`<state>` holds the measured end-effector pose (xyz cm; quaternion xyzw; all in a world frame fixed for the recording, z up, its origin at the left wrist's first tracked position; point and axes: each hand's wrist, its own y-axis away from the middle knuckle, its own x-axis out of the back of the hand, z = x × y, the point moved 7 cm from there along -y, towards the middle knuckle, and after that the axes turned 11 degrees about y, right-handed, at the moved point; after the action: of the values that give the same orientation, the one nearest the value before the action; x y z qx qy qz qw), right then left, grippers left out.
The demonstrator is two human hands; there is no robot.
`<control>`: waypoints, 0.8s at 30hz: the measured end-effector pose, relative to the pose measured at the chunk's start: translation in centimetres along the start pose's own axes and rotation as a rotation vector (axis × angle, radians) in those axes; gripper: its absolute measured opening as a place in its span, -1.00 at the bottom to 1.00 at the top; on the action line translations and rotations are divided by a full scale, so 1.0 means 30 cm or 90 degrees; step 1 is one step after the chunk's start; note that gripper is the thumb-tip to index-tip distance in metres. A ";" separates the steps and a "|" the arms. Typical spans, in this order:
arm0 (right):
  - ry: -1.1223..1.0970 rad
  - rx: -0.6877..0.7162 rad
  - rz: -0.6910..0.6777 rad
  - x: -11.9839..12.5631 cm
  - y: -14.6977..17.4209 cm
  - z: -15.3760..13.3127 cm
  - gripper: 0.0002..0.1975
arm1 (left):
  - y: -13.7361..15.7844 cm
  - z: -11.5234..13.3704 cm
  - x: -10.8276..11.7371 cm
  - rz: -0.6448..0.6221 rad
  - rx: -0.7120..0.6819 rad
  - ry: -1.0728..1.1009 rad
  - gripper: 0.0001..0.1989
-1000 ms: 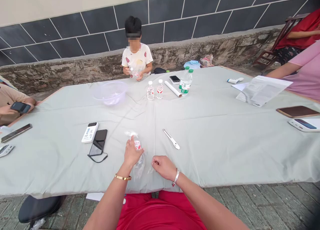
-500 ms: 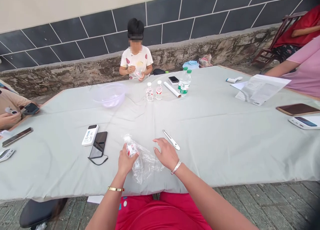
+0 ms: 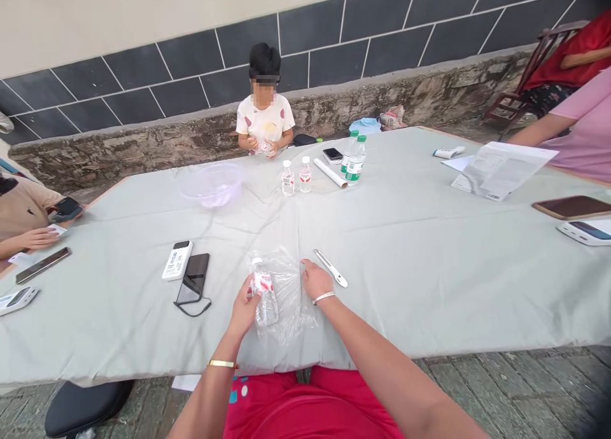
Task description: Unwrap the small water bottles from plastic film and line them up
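Observation:
My left hand [image 3: 244, 306] is closed around the side of a small clear plastic bottle [image 3: 268, 306] with a white cap and a red-and-white label. The bottle lies on a crinkled clear plastic bag [image 3: 288, 302], spread over the cloth in front of me. On the bag's right edge, my right hand [image 3: 317, 281] has its fingers curled in and seems to pinch the film. Just beyond that hand lies a white utility knife [image 3: 331, 268].
A power bank [image 3: 177, 261] and a phone [image 3: 193, 278] lie to the left. Farther back are a clear basin [image 3: 212, 188], two small bottles [image 3: 287, 179], a paper roll [image 3: 330, 173] and green-capped bottles [image 3: 354, 168]. People sit across and at both sides.
The bag has been spread flatter and wider under the bottle. My right hand has gone from spread fingers to curled ones at the bag's edge. The bottle now points straighter away from me.

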<state>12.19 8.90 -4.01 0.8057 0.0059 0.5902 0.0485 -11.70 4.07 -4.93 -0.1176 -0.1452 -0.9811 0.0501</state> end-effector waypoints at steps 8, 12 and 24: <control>-0.092 0.089 0.174 0.148 0.097 -0.062 -0.58 | -0.024 0.014 0.050 0.093 0.014 0.002 -0.48; -0.186 0.227 0.000 0.041 0.161 -0.257 -0.67 | -0.013 0.021 0.084 0.119 0.017 -0.111 -0.29; -0.189 0.173 -0.112 -0.072 0.152 -0.389 -0.43 | 0.000 -0.108 0.168 0.204 0.050 0.129 -0.87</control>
<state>0.20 5.05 -2.20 0.8794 0.1482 0.4523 -0.0092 -17.28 2.78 -6.69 -0.0378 -0.1569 -0.9611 0.2243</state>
